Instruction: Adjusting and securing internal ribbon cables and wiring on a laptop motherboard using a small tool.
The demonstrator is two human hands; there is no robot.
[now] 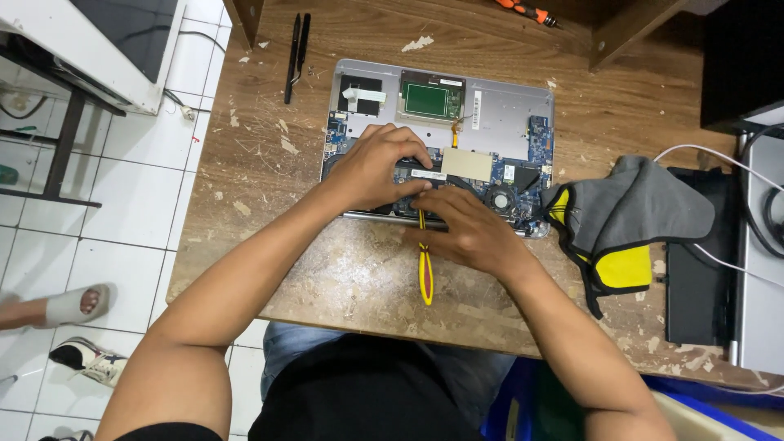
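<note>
Opened silver laptop (498, 102) is lying bottom-up on the worn wooden table (343, 278), back cover off, so the shell is acting as the container: blue circuit boards, a green-screened module (431, 100) near the far edge, a tan shielded patch (467, 164) mid-board and a round cooling fan (500, 198) at the near right are all sitting inside it. Left hand (377, 167) is resting curled on the board left of centre, fingertips pressing down beside a small dark strip; whether it is pinching anything cannot be told. Right hand (465, 229) is lying over the near edge of the laptop, fingers closing narrowly around the shaft of a yellow-handled screwdriver (425, 273), handle trailing back over the table toward the body; the tip is hidden under the fingers, so what it is touching is unclear. Black tweezers (296, 55) are lying well apart at the far left of the table. A grey and yellow cloth pouch (625, 216) is sitting just beside the laptop's right corner, contents hidden. An orange-handled tool (527, 11) is getting cut off at the top edge. At the right, dark devices and a white cable (719, 155) are only partly showing. Someone else's sandalled foot (69, 306) is standing on the white tile floor at left.
</note>
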